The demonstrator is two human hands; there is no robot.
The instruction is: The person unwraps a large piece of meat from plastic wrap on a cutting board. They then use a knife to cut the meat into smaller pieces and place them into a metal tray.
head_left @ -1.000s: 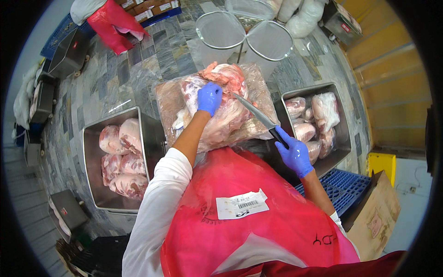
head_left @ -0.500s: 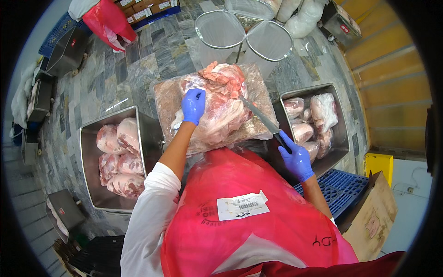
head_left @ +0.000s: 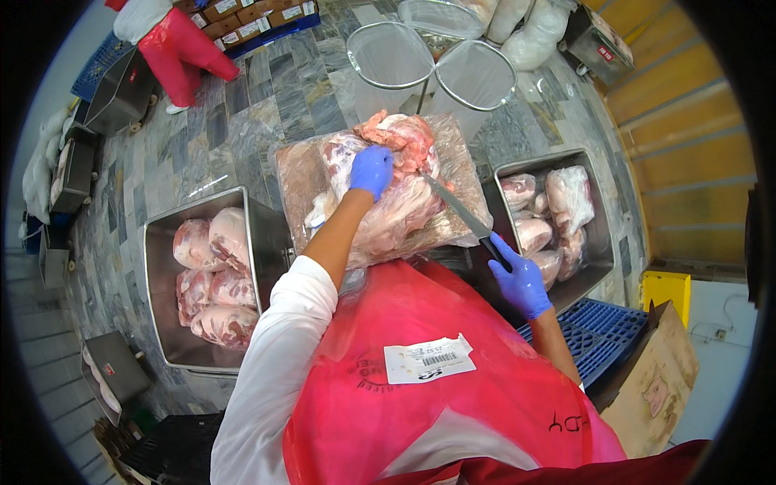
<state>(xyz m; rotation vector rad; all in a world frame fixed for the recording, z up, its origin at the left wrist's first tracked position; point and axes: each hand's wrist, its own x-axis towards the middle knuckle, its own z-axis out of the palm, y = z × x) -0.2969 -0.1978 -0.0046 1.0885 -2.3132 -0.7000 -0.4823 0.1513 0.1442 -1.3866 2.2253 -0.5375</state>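
Note:
A large raw cut of meat, pale with fat and reddish at its far end, lies on a plastic-wrapped board in front of me. My left hand, in a blue glove, is closed against the meat's upper middle, its fingertips partly hidden. My right hand, also blue-gloved, grips the dark handle of a long knife. The blade slants up to the left, its tip touching the meat near the reddish flap.
Metal bins of bagged meat flank the board: a left bin and a right bin. Beyond stand hoops with clear bags. A blue pallet sits at my right. Another person in a pink apron is at the far left.
My left hand has shifted right and slightly farther away across the meat. The knife and right hand stay nearly in place. More of the other person shows at the far left.

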